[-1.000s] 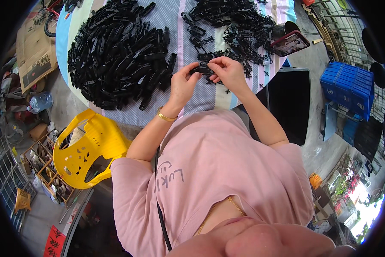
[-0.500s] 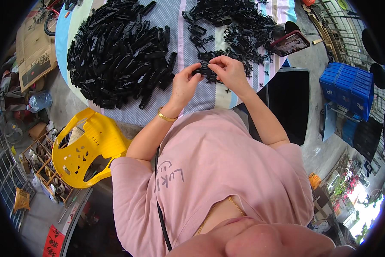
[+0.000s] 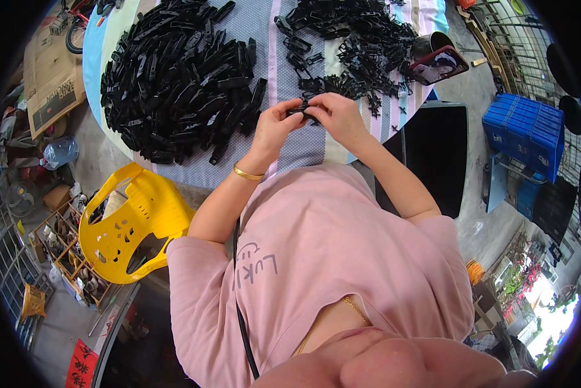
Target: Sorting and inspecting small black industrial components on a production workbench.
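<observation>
Black plastic clip [image 3: 303, 108] sits pinched between my left hand [image 3: 274, 126] and right hand [image 3: 342, 118], fingertips of both pressed on it, its long axis running hand to hand, over the striped cloth [image 3: 303, 145]

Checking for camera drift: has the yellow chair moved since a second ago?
No. The yellow plastic chair sits at the same spot beside the table edge, left of the left hand.
</observation>
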